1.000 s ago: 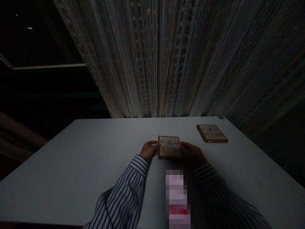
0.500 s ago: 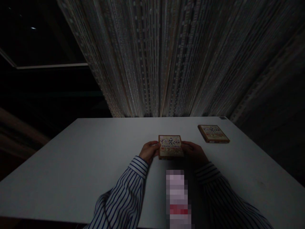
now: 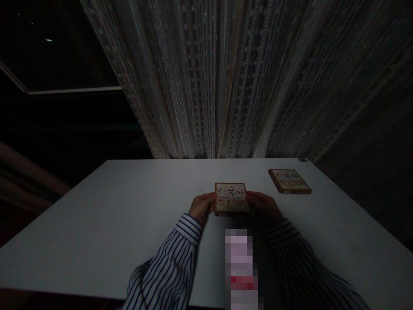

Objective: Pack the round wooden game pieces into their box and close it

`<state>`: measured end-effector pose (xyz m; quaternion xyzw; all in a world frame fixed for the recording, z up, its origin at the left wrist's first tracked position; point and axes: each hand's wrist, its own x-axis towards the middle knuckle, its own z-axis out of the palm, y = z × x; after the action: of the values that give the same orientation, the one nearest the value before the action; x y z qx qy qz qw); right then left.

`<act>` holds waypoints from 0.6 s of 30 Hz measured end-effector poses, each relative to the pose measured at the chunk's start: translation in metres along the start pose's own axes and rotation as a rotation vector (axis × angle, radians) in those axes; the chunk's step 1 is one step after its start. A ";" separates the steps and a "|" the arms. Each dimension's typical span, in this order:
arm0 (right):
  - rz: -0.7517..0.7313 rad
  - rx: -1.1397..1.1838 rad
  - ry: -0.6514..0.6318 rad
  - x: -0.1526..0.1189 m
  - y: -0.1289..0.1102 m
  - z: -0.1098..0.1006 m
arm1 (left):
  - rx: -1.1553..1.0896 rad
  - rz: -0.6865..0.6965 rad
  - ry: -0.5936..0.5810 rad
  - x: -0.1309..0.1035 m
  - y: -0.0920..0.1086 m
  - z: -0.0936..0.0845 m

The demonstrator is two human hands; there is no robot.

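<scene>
A square, flat Chinese chess box (image 3: 231, 198) with a brown edge and dark lettering is held between my two hands, low over or on the white table; I cannot tell whether it touches. My left hand (image 3: 202, 207) grips its left side, thumb near the upper face. On the opposite side, my right hand (image 3: 265, 206) grips the right edge, its fingers partly in shadow. A second box of the same look (image 3: 289, 181) lies flat on the table farther right, apart from both hands.
The white table (image 3: 129, 215) stretches to both sides. Behind its far edge hangs a string curtain (image 3: 206, 86). A small dark patch (image 3: 302, 159) marks the far right corner. A pixelated strip (image 3: 240, 267) covers part of the view between my forearms.
Almost nothing differs. Both hands keep their grip on the Chinese chess box, and the whole view has shifted very slightly.
</scene>
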<state>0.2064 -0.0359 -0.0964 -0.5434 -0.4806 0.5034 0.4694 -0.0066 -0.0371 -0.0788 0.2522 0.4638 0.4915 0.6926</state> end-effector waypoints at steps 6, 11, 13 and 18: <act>0.013 0.017 -0.012 -0.001 0.000 -0.001 | -0.008 -0.010 -0.060 -0.002 -0.002 -0.004; 0.006 0.023 -0.021 -0.001 0.003 -0.002 | -0.026 -0.021 -0.103 -0.003 -0.005 -0.007; 0.006 0.003 -0.028 -0.001 0.003 -0.002 | -0.013 -0.023 -0.083 -0.004 -0.005 -0.007; -0.026 -0.050 -0.004 -0.002 -0.002 0.000 | 0.024 0.015 -0.051 -0.005 -0.004 -0.005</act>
<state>0.2062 -0.0378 -0.0941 -0.5477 -0.5012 0.4860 0.4612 -0.0098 -0.0437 -0.0826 0.2761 0.4500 0.4844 0.6975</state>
